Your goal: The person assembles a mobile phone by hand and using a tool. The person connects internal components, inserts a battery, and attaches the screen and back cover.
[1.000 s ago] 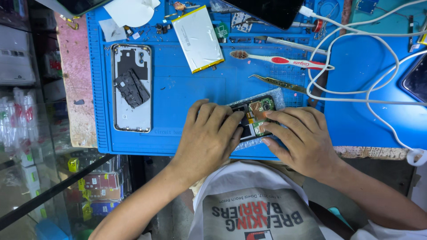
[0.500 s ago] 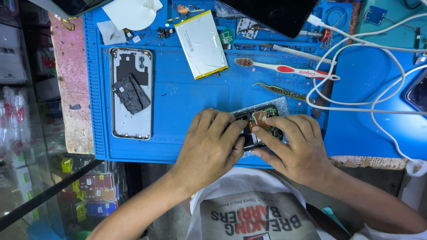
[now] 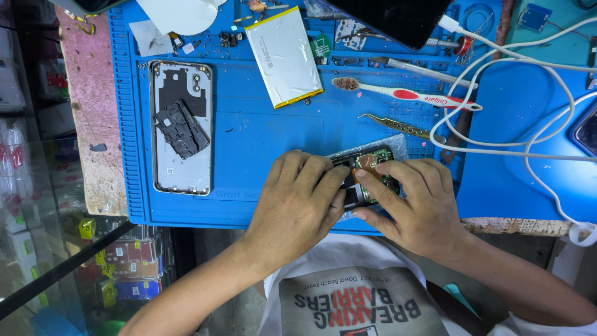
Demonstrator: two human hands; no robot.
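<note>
Opened phone (image 3: 368, 174), near the mat's (image 3: 261, 137) front edge, is pinched by left hand (image 3: 297, 208) and right hand (image 3: 415, 208). Judged light, rigid, fragile; best held by frame edges.

We see both hands, left (image 3: 297, 205) and right (image 3: 415, 205), crowding the opened phone (image 3: 368, 174) at the mat's (image 3: 261, 134) near edge. Bare mat lies between the back cover (image 3: 182, 127) and the phone. Farther back, battery (image 3: 284, 55), toothbrush (image 3: 404, 93) and tweezers (image 3: 398, 126) block the way; white cables (image 3: 528, 134) loop just right.
</note>
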